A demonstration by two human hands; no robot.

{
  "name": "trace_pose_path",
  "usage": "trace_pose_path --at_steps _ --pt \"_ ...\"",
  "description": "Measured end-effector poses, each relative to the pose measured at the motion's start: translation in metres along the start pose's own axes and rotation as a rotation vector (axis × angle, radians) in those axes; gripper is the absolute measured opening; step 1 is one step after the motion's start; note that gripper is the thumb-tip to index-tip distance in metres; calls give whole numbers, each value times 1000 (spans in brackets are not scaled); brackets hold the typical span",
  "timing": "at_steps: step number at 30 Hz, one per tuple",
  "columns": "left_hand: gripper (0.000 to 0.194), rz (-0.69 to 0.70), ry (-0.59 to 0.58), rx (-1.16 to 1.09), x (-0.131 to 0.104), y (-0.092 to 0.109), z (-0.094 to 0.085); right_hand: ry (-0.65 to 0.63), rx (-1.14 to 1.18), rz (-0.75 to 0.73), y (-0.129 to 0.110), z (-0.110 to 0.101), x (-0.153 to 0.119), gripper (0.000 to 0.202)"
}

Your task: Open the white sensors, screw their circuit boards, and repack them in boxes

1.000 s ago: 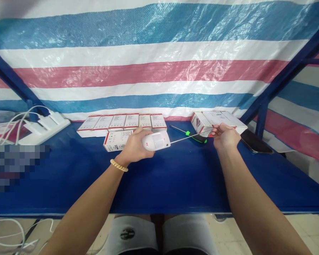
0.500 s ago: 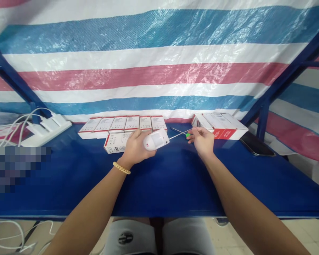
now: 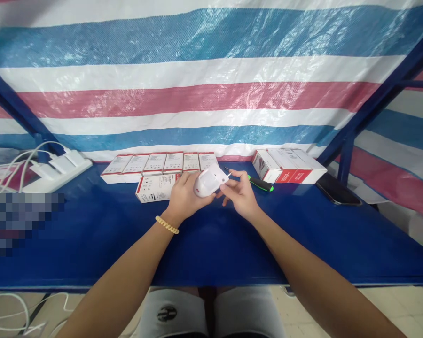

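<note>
My left hand (image 3: 186, 196) is closed around a white motion sensor (image 3: 208, 182), its domed face turned up, above the blue table. At the sensor's right end, my right hand (image 3: 240, 193) has its thumb and forefinger at the short tip of a thin rod antenna (image 3: 229, 174). The other fingers are curled and partly hidden. On the table just behind and to the right of that hand lies a screwdriver with a black and green handle (image 3: 262, 184). A white and red box (image 3: 155, 188) lies behind my left hand.
A row of white and red boxes (image 3: 146, 164) lies at the back. More boxes (image 3: 287, 165) stand to the right, beside a black phone (image 3: 338, 191). A white power strip (image 3: 58, 176) with plugs and cables is at the left. Striped sheeting (image 3: 197, 101) hangs behind.
My right hand has moved left, up to the sensor. The long thin rod that stretched between the hands now shows only a short tip. My left hand still holds the sensor.
</note>
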State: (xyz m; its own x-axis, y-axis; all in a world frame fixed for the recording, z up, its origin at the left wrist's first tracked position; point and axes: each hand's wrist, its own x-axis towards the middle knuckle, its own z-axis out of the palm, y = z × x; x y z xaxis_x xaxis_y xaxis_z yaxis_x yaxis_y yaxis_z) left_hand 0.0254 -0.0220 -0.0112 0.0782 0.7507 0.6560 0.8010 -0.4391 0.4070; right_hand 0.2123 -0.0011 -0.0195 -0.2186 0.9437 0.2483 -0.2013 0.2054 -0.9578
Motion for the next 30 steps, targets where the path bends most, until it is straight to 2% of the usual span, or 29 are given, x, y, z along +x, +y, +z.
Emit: trace_pose_path --at_steps 4,7,10,14,16,21,26,30 --pt "72 -156 -222 -273 0 -2 0 -184 -43 4 0 0 -5 94" --pt "65 -264 -306 -602 2 -1 -4 -211 -90 -17 1 -3 -6 98" --pt "59 -268 -355 -834 3 6 -7 -174 -198 -86 1 -5 -6 103" --pt "56 -259 -440 -982 2 14 -4 -287 -351 -109 1 -5 -8 138" --pt "57 -267 -483 -1007 1 13 -1 -295 -382 -133 0 -4 -10 146" --pt "60 -319 -567 -1106 5 10 0 -244 -420 -143 1 -5 -10 137" --pt "64 -528 -600 -1217 6 14 -7 -288 -447 -106 -2 -7 -10 137" --pt "58 -534 -617 -1251 5 13 -5 -235 -491 -108 -3 -7 -10 139"
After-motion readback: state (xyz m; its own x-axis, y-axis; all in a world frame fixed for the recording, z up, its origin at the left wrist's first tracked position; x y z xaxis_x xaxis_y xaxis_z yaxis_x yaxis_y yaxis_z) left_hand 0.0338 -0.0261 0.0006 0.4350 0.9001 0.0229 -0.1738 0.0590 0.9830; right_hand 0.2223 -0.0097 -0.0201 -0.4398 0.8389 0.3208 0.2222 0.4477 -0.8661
